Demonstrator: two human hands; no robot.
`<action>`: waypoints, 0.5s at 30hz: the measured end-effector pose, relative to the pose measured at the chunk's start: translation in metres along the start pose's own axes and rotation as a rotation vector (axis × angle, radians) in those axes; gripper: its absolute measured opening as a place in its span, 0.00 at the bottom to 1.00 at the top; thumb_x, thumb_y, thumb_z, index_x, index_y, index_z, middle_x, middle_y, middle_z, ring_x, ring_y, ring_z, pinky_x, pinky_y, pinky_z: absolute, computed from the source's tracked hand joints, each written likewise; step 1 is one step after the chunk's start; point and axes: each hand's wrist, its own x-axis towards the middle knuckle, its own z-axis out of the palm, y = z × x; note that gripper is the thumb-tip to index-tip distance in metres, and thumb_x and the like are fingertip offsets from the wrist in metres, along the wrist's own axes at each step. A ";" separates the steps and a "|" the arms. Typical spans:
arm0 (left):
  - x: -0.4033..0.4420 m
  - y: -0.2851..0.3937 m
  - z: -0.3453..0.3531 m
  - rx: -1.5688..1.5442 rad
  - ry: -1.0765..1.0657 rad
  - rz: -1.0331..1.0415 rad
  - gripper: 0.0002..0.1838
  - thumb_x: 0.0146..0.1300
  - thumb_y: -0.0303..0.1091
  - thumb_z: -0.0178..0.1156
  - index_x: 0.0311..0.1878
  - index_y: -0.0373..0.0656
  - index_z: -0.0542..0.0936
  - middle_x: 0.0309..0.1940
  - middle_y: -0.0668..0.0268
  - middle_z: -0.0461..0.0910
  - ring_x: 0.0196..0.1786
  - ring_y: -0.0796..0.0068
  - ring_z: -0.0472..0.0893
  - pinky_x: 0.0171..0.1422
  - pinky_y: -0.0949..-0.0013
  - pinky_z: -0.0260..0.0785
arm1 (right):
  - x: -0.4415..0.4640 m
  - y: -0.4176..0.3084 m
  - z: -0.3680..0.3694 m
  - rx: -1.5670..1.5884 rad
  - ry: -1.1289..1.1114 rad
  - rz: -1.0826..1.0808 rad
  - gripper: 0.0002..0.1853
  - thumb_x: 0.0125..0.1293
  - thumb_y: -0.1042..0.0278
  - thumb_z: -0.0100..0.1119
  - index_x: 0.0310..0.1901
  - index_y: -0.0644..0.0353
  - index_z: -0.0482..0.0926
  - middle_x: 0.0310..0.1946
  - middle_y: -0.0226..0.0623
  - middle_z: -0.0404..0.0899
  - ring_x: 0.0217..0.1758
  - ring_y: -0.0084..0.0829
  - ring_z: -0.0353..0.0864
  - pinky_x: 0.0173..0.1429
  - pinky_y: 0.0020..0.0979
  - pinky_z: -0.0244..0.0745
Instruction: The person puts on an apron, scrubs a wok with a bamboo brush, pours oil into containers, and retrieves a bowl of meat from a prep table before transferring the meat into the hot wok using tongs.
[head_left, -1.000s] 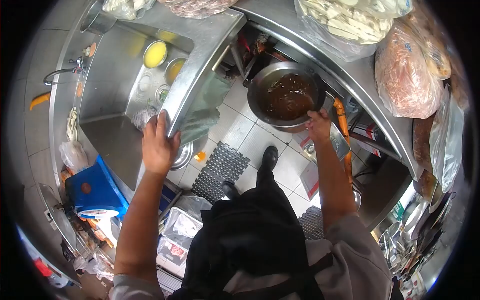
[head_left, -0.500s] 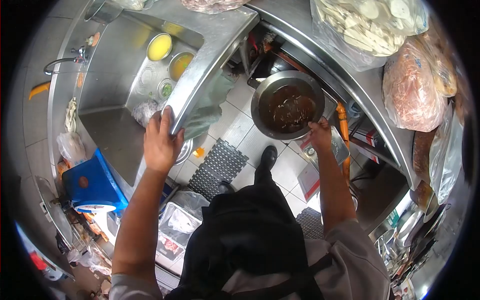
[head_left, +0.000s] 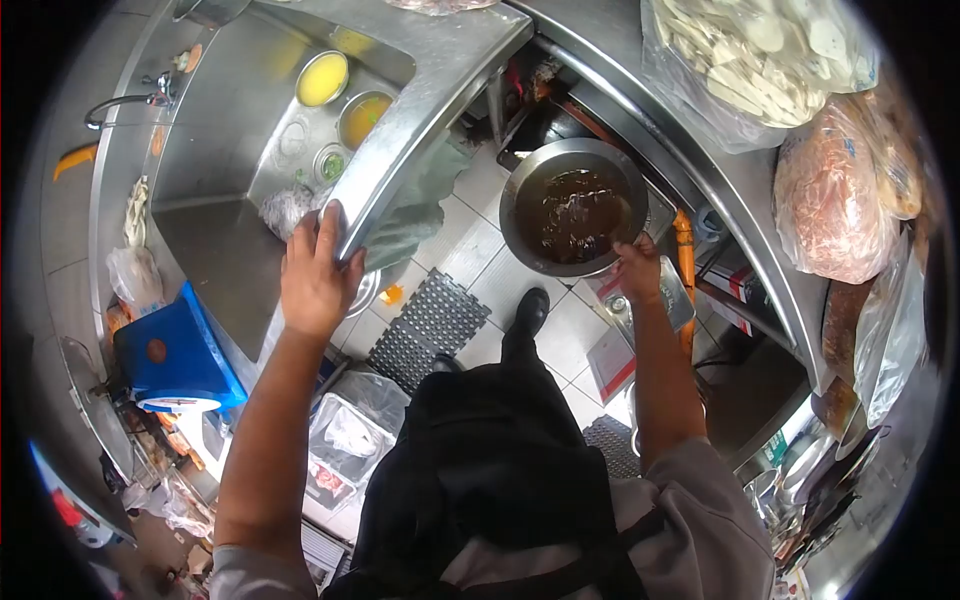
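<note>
A round metal bowl (head_left: 520, 225) with dark brown liquid hangs over the gap between two counters. My right hand (head_left: 638, 268) grips its near right rim, fingers closed. My left hand (head_left: 320, 280) rests on the metal edge of the sink counter (head_left: 400, 135), fingers spread over it, holding nothing. Beyond that hand, a clear plastic bag (head_left: 287, 212) lies in the sink, near a bowl of yellow liquid (head_left: 322, 78), a bowl of orange liquid (head_left: 364, 120) and a small dish with green bits (head_left: 331, 164).
A blue scale (head_left: 175, 350) stands at the left, below the faucet (head_left: 158, 92). Bags of pale slices (head_left: 750, 55) and pinkish meat (head_left: 835, 195) lie on the right counter. An orange pipe (head_left: 685, 260) runs below it. A perforated mat (head_left: 428, 330) covers some floor tiles.
The view has shifted slightly. The bowl has come a little lower in the frame, still in my right hand, and its liquid has swirled. My left hand remains on the counter edge.
</note>
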 end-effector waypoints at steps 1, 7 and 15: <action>-0.001 0.000 0.000 -0.004 -0.009 -0.012 0.38 0.52 0.36 0.68 0.68 0.50 0.66 0.56 0.52 0.71 0.55 0.50 0.74 0.55 0.54 0.69 | -0.004 0.004 -0.003 0.062 0.014 0.016 0.10 0.55 0.83 0.57 0.37 0.55 0.76 0.32 0.30 0.81 0.31 0.25 0.79 0.31 0.25 0.75; 0.000 0.001 -0.001 -0.011 0.000 -0.008 0.38 0.52 0.36 0.68 0.68 0.50 0.66 0.56 0.52 0.71 0.55 0.50 0.74 0.56 0.54 0.69 | -0.040 -0.041 -0.012 0.295 0.175 -0.016 0.12 0.55 0.83 0.58 0.40 0.57 0.76 0.38 0.35 0.83 0.36 0.35 0.84 0.31 0.28 0.80; 0.000 0.001 0.000 0.019 0.023 0.011 0.38 0.52 0.35 0.68 0.68 0.50 0.67 0.56 0.52 0.72 0.54 0.51 0.75 0.55 0.54 0.70 | 0.010 -0.004 -0.003 0.074 0.015 0.021 0.09 0.54 0.84 0.59 0.34 0.56 0.77 0.34 0.30 0.82 0.30 0.26 0.79 0.28 0.28 0.74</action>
